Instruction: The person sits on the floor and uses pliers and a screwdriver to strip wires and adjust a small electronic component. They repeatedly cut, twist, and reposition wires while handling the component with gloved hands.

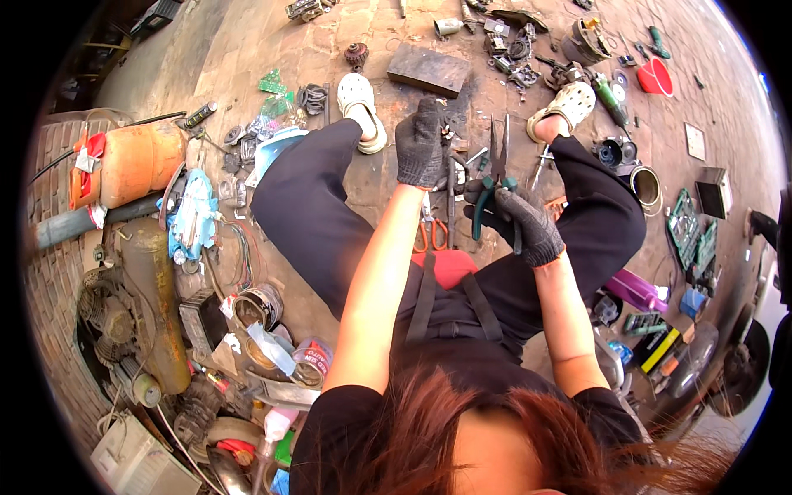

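My right hand [528, 227], in a dark grey work glove, is closed on long-nose pliers [500, 153]. Their green handles lie against the palm, and the jaws point away from me, slightly parted. To the left, my left hand [419, 147] wears a matching glove and is curled into a fist. Something small and dark pokes out at its right side, too hidden to name. Between my hands and closer to my body, a tool with orange loop handles [431, 235] lies low. A dark metal block [429, 69] rests on the floor just past my left hand.
On the right are a green angle grinder [610, 103], a red container [655, 77] and an open green tool case [685, 223]. An orange gas cylinder [136, 165] lies at left, above cans and scrap parts. Motor parts [520, 54] are heaped at the far side.
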Tool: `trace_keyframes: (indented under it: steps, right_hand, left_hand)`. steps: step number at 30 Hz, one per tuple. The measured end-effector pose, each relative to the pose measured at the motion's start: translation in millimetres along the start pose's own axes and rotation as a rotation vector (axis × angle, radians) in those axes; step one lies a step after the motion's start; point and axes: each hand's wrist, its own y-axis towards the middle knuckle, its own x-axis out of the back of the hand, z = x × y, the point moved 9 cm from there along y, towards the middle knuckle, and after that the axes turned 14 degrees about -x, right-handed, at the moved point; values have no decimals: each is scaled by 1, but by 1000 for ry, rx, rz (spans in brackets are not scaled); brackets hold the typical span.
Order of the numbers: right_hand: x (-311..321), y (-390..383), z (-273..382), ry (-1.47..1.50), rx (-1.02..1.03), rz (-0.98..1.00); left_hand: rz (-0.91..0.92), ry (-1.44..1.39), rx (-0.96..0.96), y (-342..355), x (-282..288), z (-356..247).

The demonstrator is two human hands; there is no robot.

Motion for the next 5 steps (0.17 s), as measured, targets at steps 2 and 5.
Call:
trace_keyframes:
  steps: [2,5]
  right_hand:
    - [-11,-8,0,-10,-38,3]
    - [-4,-3,-19,-50,-128,42]
  left_hand:
    - [-30,-106,11,-3,0,1]
    - [0,-220,84,-8,-8,-4]
